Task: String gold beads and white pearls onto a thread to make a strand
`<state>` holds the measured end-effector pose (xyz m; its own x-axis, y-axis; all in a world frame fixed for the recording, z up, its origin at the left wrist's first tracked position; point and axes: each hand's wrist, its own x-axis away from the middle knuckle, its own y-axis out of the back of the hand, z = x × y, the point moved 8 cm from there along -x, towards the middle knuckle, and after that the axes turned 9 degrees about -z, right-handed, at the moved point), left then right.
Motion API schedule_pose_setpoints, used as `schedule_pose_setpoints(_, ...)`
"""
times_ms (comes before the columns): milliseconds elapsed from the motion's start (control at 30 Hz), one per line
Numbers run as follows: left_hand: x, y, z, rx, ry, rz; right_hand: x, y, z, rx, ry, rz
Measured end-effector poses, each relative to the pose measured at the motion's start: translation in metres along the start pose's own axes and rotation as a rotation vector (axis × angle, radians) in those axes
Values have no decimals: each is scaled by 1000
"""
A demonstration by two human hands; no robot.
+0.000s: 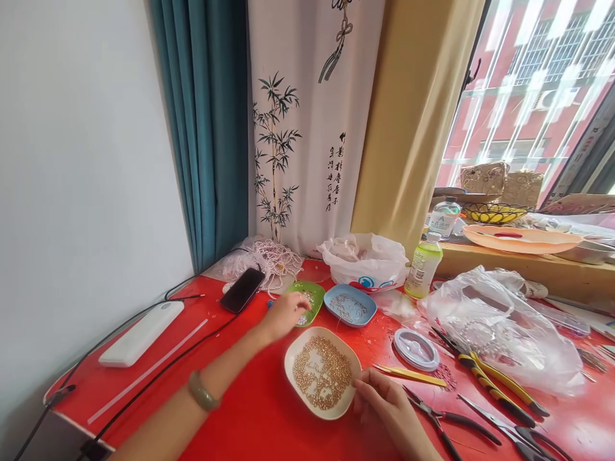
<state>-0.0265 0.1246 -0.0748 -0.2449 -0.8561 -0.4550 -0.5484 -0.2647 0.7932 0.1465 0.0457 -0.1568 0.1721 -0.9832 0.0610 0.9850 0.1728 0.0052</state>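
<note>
My left hand [284, 315] reaches over the edge of a green dish [311, 296], fingers curled down into it; whatever they pinch is too small to make out. A green bangle sits on that wrist. My right hand [382, 400] rests on the red table [259, 410] against the right rim of a cream dish [292, 368] full of small gold beads [321, 371], fingers pinched together. A blue dish [350, 306] with pale beads lies just behind the cream one.
A black phone [243, 289], a white power bank [141, 333] and cables lie left. Pliers [494, 381], cutters [451, 422], yellow tweezers [410, 374], a round lidded box [416, 349], plastic bags [504, 326] and a green bottle [423, 264] crowd the right. Beadwork [273, 259] sits by the curtain.
</note>
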Motion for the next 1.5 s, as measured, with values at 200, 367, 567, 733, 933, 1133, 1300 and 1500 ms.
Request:
schedule_pose_setpoints(200,-47,-13,43,-94,38,40,2,-1,-5,43,-27,36)
schedule_pose_setpoints(367,-47,-20,25,-90,-18,43,6,-1,2,61,-49,98)
schedule_pose_setpoints(567,-14,-14,-24,-41,-181,122,8,-2,11,97,-38,91)
schedule_pose_setpoints(733,13,-27,-47,5,-301,251,9,-1,14,87,-63,58)
schedule_pose_setpoints(933,20,-44,-53,6,-348,332,11,-2,16,31,-97,51)
schedule_pose_setpoints(1133,16,-40,-50,97,-254,310,11,0,11,-18,-131,66)
schedule_pose_setpoints(1300,17,-44,-42,579,178,266,6,2,24,18,-114,33)
schedule_pose_setpoints(1500,25,-61,-50,1159,539,249,-10,4,48,190,115,-69)
